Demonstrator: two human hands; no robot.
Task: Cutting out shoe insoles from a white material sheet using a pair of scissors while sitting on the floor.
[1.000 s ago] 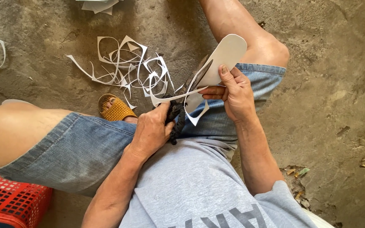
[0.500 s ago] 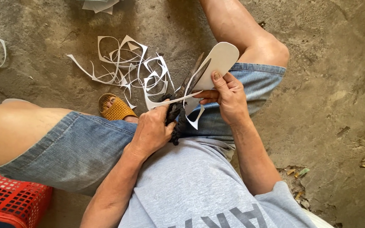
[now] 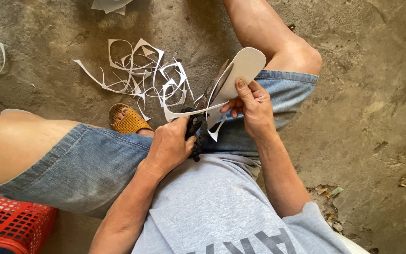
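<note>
Evidently thin, light and bendy, the white sole-shaped sheet sits above the knee, pinched at its edge by the right hand, while the left hand grips the scissors.

A rough concrete floor carries curled white offcut strips; a red plastic crate stands at its edge.

Rough, stained concrete floor in daylight
</note>
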